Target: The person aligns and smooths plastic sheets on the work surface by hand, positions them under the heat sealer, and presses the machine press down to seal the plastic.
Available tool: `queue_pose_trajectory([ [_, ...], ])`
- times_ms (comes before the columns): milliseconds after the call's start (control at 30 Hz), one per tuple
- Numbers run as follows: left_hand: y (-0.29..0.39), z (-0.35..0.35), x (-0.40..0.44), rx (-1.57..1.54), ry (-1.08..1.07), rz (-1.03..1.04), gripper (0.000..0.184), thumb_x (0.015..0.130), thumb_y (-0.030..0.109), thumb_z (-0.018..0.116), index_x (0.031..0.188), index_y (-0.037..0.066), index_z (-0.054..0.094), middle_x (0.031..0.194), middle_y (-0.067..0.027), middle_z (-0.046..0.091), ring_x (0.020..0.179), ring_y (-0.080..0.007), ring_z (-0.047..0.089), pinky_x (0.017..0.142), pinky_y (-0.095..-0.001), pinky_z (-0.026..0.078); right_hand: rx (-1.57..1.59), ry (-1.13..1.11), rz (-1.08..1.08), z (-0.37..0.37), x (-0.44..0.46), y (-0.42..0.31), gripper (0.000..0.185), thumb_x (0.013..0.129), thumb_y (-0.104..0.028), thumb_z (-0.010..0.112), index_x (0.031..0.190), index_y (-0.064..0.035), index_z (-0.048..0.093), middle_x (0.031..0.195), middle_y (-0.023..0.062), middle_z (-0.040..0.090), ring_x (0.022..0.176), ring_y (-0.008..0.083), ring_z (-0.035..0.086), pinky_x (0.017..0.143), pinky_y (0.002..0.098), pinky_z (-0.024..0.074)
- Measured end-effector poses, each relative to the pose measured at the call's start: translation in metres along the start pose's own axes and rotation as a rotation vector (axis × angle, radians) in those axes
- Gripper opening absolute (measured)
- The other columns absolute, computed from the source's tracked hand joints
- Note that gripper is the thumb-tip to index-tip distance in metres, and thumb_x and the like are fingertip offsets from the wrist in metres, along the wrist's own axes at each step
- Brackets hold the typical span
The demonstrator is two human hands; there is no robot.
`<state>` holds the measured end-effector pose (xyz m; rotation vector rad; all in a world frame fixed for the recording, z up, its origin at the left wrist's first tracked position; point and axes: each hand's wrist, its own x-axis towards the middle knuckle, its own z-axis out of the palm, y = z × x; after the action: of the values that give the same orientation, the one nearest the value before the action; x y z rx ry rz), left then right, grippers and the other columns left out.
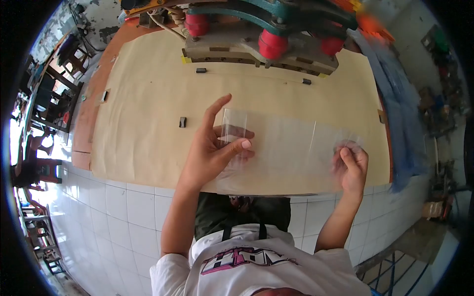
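Note:
A clear plastic sheet [281,145] with straight crease lines stretches between my two hands over the table's near side. At its left end, my left hand [212,148] has the thumb in front and several fingers showing through the plastic from behind. That hand's index finger points up, off the sheet. My right hand [351,165] pinches the sheet's right end between thumb and curled fingers, partly blurred. Whether the plastic is one layer or a folded bag, I cannot tell.
A press head with red cushions [273,45] overhangs the far side of the paper-covered table [143,98]. Small black blocks, including one left of my left hand [182,122], sit on the paper. Blue plastic sheeting [402,113] hangs along the right edge.

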<state>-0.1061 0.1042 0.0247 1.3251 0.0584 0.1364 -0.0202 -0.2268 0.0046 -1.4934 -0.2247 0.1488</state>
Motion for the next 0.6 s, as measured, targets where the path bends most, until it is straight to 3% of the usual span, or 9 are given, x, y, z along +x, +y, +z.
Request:
queue_pose_trajectory([
  [100, -0.007, -0.002, -0.002, 0.003, -0.023, 0.084, 0.093, 0.084, -0.008, 0.074, 0.157, 0.007, 0.017, 0.121, -0.0218, 0.063, 0.098, -0.0219, 0.070, 0.082, -0.0348, 0.060, 0.062, 0.076, 0.000, 0.003, -0.001, -0.001, 0.028, 0.093, -0.023, 0.070, 0.105, 0.0026, 0.067, 0.073, 0.0051, 0.064, 0.059, 0.0121, 0.059, 0.048, 0.0269, 0.0474],
  [233, -0.009, -0.005, -0.008, -0.025, -0.195, 0.175, 0.096, 0.080, -0.015, 0.072, 0.157, 0.006, 0.019, 0.136, -0.0224, 0.053, 0.109, -0.0244, 0.066, 0.088, -0.0372, 0.059, 0.117, 0.163, -0.013, -0.001, -0.002, 0.001, 0.028, 0.093, -0.023, 0.071, 0.106, 0.0023, 0.066, 0.075, 0.0047, 0.063, 0.058, 0.0118, 0.059, 0.044, 0.0267, 0.0458],
  [300, -0.014, -0.004, -0.007, 0.000, -0.210, 0.247, 0.092, 0.078, -0.021, 0.067, 0.156, 0.004, 0.025, 0.142, -0.0202, 0.049, 0.115, -0.0267, 0.063, 0.094, -0.0389, 0.058, 0.130, 0.168, -0.019, -0.003, -0.002, 0.003, 0.028, 0.093, -0.022, 0.070, 0.106, 0.0023, 0.066, 0.075, 0.0047, 0.063, 0.058, 0.0117, 0.059, 0.044, 0.0266, 0.0459],
  [400, -0.011, -0.007, -0.010, -0.057, -0.227, 0.179, 0.081, 0.079, -0.025, 0.060, 0.151, 0.001, 0.036, 0.142, -0.0184, 0.050, 0.119, -0.0284, 0.061, 0.099, -0.0386, 0.056, 0.158, 0.163, -0.023, -0.005, -0.002, 0.004, 0.028, 0.093, -0.022, 0.070, 0.107, 0.0024, 0.066, 0.073, 0.0050, 0.064, 0.057, 0.0113, 0.059, 0.044, 0.0265, 0.0459],
  [600, -0.010, -0.009, -0.010, -0.040, -0.252, 0.174, 0.063, 0.083, -0.025, 0.055, 0.141, -0.003, 0.050, 0.139, -0.0201, 0.054, 0.122, -0.0296, 0.061, 0.101, -0.0368, 0.056, 0.179, 0.165, -0.019, -0.006, -0.002, 0.005, 0.030, 0.093, -0.022, 0.070, 0.109, 0.0031, 0.065, 0.071, 0.0058, 0.064, 0.056, 0.0114, 0.058, 0.043, 0.0266, 0.0457],
])
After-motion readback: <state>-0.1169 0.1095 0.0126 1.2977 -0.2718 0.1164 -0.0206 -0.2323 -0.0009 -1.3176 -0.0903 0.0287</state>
